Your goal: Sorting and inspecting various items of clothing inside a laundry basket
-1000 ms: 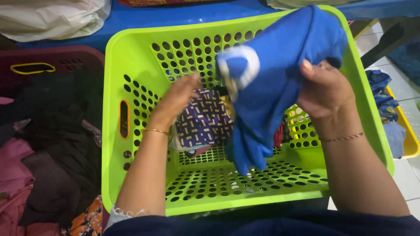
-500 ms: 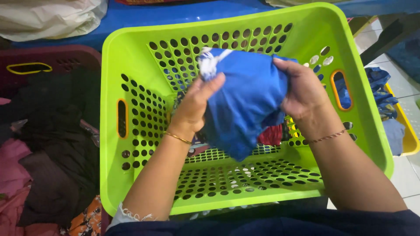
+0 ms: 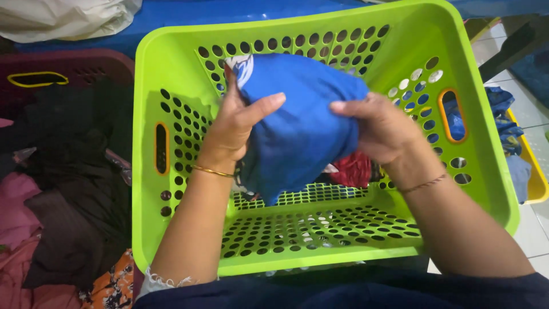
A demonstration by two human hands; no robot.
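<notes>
Both hands grip a bunched blue garment (image 3: 303, 123) with a white patch at its top, held over a lime green perforated laundry basket (image 3: 171, 74). My left hand (image 3: 240, 123) clasps its left side, thumb across the cloth. My right hand (image 3: 380, 126) holds the right side. A red cloth (image 3: 351, 170) lies in the basket beneath the blue one, partly hidden.
A dark maroon basket (image 3: 68, 63) at the left holds dark clothes (image 3: 74, 171), with pink cloth (image 3: 17, 212) beside it. A yellow basket (image 3: 534, 171) with blue fabric sits at the right on a tiled floor. A white bag (image 3: 63, 17) lies at the top left.
The blue garment, first held up by my right hand, was gathered into a bundle by both hands. My left hand left the patterned cloth in the basket and took hold of the blue one.
</notes>
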